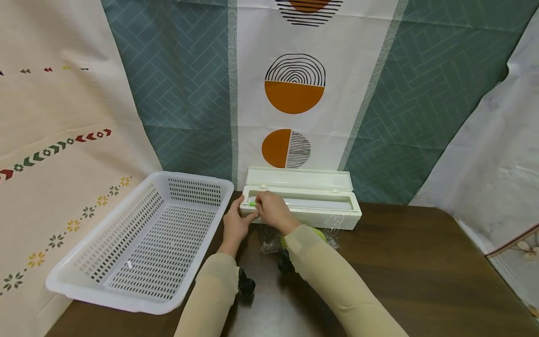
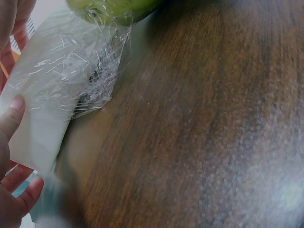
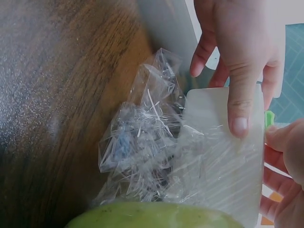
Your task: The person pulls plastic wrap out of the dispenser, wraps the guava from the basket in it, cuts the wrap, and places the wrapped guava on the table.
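Observation:
A white plastic cling film dispenser box [image 1: 307, 217] stands at the back of the table with its lid [image 1: 299, 179] raised. Inside lies a pale film roll [image 1: 316, 204]. My left hand [image 1: 236, 225] holds the box's left end, thumb on the front wall. Between thumb and fingers, my right hand [image 1: 273, 213] pinches a small green slide cutter [image 3: 269, 118] at the left of the front edge. Crumpled clear film [image 3: 142, 137] hangs over the box front onto the table. Against the film sits a green fruit [image 2: 118, 9], partly behind my right sleeve in the head view.
A large white slotted plastic basket [image 1: 160, 243] stands left of the box, with a small white scrap [image 1: 129, 264] in it. Patterned cloth [image 1: 294, 93] hangs right behind the box. Dark wooden table [image 1: 421, 271] extends to the right.

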The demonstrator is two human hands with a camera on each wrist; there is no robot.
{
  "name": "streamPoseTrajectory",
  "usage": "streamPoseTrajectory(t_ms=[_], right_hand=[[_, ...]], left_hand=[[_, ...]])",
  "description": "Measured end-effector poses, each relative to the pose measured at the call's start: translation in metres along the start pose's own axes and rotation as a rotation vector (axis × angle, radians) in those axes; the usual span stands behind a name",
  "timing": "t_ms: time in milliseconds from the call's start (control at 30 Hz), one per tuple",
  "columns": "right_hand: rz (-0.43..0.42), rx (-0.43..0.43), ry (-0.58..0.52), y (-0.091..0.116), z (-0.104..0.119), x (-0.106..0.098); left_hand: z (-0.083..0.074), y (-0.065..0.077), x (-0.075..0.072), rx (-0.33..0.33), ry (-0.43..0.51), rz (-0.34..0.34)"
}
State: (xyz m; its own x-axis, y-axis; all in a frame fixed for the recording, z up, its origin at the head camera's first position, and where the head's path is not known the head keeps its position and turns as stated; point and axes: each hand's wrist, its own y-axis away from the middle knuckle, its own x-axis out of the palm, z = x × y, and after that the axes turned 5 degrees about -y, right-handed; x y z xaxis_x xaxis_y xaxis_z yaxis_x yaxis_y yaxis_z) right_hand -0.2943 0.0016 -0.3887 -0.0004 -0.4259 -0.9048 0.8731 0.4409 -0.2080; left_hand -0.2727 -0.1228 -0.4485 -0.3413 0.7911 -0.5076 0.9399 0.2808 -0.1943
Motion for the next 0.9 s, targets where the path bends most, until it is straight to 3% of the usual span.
streamPoseTrajectory(t_ms=[400,900], right_hand=[[0.073,0.028,-0.06,0.004,0.0,-0.005],[0.061,0.019,-0.045,0.008,-0.005,-0.012]], left_hand=[[-0.001,0.002,-0.003,0.006,0.012,0.021],[-0.004,0.004,-0.004,0.009,0.016,0.026]])
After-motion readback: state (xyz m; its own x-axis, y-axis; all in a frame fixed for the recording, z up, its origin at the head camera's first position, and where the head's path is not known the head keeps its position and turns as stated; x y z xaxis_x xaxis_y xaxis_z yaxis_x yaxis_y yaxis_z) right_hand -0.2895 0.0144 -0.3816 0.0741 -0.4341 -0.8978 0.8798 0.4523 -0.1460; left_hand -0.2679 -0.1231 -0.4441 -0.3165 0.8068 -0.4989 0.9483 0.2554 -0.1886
